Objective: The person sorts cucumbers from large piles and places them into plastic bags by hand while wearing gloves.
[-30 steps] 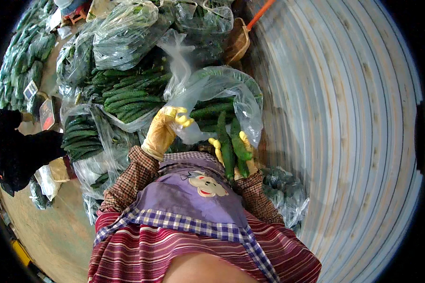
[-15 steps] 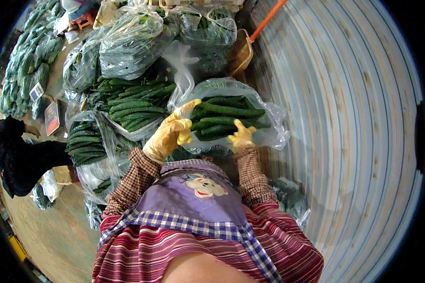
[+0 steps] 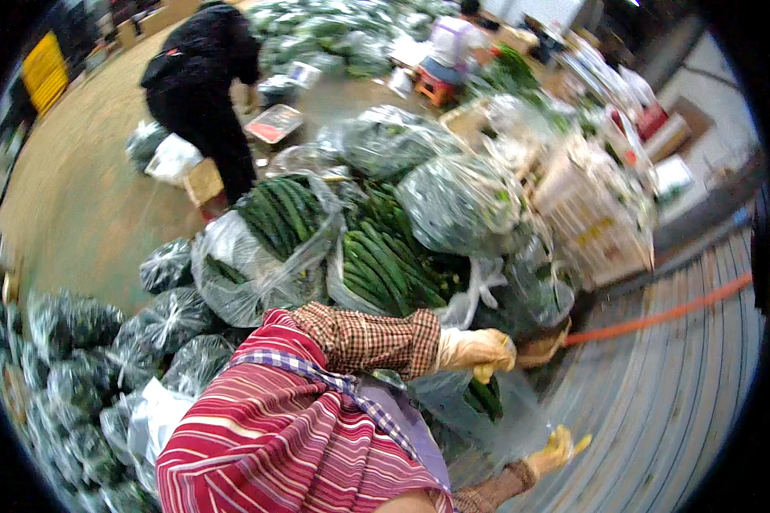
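My left hand [image 3: 479,352], in a yellowed glove, is closed at the upper edge of a clear plastic bag [image 3: 522,419], seemingly gripping its film. Dark green cucumbers [image 3: 485,398] show inside the bag, partly covered by this hand. Beyond the bag's right side is my right hand [image 3: 558,453], gloved too, with fingers apart and nothing visible in them. Close to my left forearm lies a heap of cucumbers [image 3: 385,265] in an opened bag. Another open bag of cucumbers [image 3: 278,214] stands farther left.
Filled plastic bags [image 3: 462,201] and a pale crate [image 3: 595,214] stand beyond the heap. An orange handle [image 3: 659,312] crosses by the ribbed metal wall [image 3: 659,410]. A person in black [image 3: 201,94] bends at upper left; another sits on a red stool [image 3: 436,88]. More bags [image 3: 77,368] lie left.
My view has swung left, so the bag and hands now appear lower right. My right hand has left the cucumbers for the bag's right side. My left hand stays by the bag.
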### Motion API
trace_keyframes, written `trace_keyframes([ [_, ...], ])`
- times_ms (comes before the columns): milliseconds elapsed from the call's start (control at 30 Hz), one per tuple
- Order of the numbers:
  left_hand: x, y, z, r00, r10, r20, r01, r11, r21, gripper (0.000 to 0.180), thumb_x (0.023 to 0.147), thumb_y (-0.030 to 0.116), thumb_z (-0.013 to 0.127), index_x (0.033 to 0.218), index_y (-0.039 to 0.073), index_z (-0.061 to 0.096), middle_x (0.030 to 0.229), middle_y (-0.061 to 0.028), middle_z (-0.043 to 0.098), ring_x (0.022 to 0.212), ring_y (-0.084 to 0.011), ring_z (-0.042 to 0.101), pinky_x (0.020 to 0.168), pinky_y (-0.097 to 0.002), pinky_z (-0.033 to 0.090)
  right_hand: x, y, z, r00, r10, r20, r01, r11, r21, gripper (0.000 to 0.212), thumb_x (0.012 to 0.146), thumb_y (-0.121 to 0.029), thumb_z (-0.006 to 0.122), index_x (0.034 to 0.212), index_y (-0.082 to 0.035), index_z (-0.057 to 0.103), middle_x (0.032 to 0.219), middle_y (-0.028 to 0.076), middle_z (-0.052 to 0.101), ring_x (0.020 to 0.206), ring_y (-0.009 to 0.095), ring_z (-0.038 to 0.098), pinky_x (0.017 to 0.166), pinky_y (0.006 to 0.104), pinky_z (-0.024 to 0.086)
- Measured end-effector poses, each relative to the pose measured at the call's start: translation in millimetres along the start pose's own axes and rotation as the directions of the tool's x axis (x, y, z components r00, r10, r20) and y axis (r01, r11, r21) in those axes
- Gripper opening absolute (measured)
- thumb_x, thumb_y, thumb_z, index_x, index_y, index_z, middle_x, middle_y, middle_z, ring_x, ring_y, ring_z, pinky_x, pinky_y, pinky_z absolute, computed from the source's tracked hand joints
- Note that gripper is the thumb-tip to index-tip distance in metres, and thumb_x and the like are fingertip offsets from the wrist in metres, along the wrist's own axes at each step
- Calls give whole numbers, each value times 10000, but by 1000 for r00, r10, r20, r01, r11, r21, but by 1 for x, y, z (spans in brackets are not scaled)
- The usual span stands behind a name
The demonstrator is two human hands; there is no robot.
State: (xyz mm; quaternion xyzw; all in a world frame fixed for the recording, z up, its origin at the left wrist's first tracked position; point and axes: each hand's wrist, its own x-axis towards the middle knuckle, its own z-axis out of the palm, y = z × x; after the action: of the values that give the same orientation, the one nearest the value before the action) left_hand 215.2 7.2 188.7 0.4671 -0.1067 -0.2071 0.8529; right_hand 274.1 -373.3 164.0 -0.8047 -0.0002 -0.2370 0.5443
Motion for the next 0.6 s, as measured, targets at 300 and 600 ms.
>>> trace_keyframes([
  [300, -34, -105, -67, 990, 59, -131, -44, 993, 114, 348, 883, 270, 620, 1076, -12, 552, 797, -107, 645, 744, -212, 661, 659, -333, 546, 41, 127, 43, 392, 821, 415, -904, 426, 11, 497, 846, -461, 497, 1218, -153, 381, 840, 256, 618, 651, 400, 610, 543, 448, 502],
  [600, -210, -78, -109, 774, -33, -632, 484, 675, 557, 532, 845, 488, 551, 1078, 15, 627, 1040, -160, 639, 981, -262, 592, 863, -377, 447, 58, 51, 99, 366, 792, 488, -516, 609, -602, 598, 896, -466, 474, 964, 128, 453, 694, 330, 599, 499, 441, 595, 387, 463, 478],
])
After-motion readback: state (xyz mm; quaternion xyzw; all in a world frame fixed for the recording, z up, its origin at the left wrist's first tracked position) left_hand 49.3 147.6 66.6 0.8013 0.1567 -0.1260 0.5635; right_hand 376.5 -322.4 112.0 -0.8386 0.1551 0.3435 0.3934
